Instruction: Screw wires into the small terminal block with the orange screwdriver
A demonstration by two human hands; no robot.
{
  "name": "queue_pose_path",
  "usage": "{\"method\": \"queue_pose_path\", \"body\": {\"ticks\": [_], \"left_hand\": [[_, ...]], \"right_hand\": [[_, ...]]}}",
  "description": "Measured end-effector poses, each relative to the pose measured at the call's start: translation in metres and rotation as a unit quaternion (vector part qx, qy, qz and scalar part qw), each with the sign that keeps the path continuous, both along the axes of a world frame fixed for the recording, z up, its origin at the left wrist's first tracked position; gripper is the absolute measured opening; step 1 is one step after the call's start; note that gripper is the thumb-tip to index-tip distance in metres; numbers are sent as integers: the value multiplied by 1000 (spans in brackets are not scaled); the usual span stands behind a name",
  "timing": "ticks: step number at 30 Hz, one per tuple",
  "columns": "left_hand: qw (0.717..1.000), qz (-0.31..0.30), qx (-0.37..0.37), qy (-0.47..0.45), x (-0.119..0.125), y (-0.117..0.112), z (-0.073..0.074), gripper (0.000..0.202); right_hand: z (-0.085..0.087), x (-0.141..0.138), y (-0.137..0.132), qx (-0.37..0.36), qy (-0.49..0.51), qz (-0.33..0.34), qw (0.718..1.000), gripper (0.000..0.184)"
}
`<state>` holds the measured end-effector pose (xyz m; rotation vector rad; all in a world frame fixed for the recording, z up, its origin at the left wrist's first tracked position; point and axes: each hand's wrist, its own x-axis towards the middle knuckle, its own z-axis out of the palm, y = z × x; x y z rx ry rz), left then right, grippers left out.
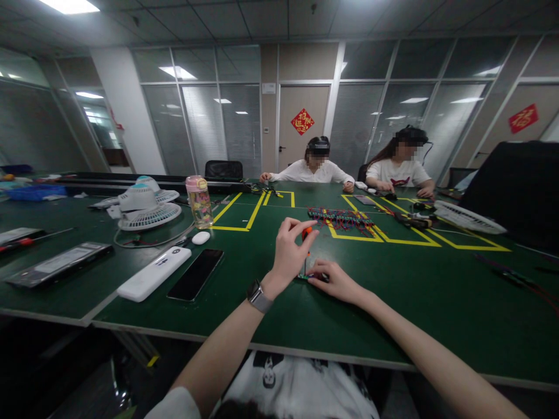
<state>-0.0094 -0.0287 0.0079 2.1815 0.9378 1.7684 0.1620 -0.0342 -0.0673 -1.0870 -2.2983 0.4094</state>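
My left hand (289, 249), with a watch (258, 295) on its wrist, is closed around the orange and black handle of a screwdriver (307, 233). The screwdriver stands nearly upright, its shaft running down to a small green circuit board (303, 277) on the table. Low beside it, my right hand (335, 280) pinches the board's right side with thumb and fingers. Its fingers cover much of the board, and the screwdriver's tip is too small to make out. Beyond my hands lies a row of several small boards with red and blue wires (343, 220).
On the green table (262, 314), a black phone (196, 274), a white power bank (155, 272), a bottle (200, 203) and fans (148, 206) stand to the left. Yellow tape (410, 241) marks rectangles. Two people (317, 163) sit across, one at the right (399, 166).
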Motion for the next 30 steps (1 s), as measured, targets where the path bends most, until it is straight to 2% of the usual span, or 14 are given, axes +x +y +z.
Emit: {"method": "queue_pose_path", "body": {"ticks": [8,15,20,23,30], "left_hand": [[997,-74,1,-11,2,3,-1,32],[1000,-9,9,-9,1,0,0,19],[998,-63,-4,-4,0,1,-1,32],[997,-79,-12,-8,1,2,-1,32],[1000,-13,1,16,0,0,-1,22]], "right_hand": [[-2,1,2,0,-2,0,1000,18],[-4,1,3,1,2,0,1000,18],[-3,1,3,0,2,3,1000,17],[-3,1,2,-1,0,1,1000,17],[-3,1,2,1,3,0,1000,17]]}}
